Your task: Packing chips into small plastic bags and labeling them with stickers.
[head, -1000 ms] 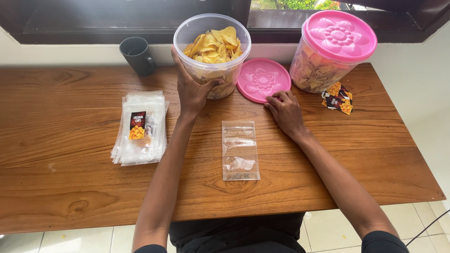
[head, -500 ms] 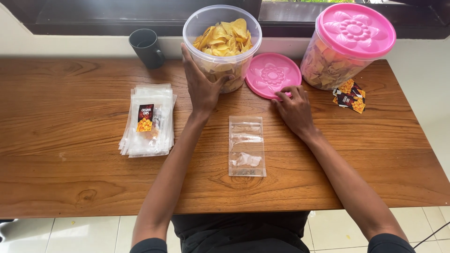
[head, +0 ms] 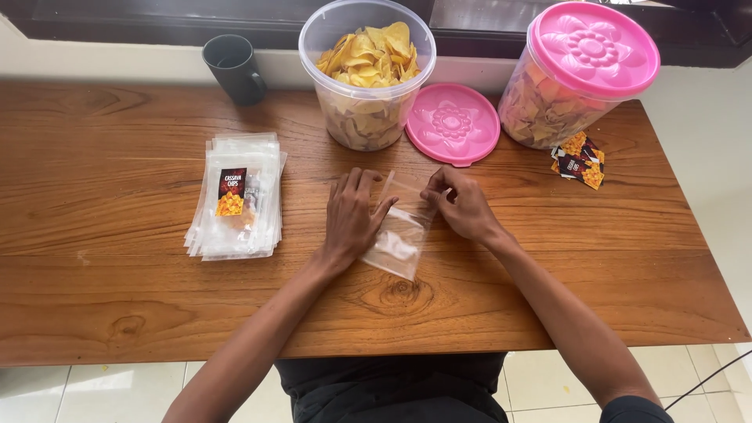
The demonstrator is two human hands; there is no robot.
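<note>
Wooden tabletop ran below a dark window sill and carried everything. Behind the bag stood an open tub of yellow chips, with a lidded pink-topped tub further right of the bag. A pink lid lay flat just behind the bag, a pouch stack well left. Both hands, left and right, pinched the small clear bag at its top edges. A dark mug stood far back left.
</note>
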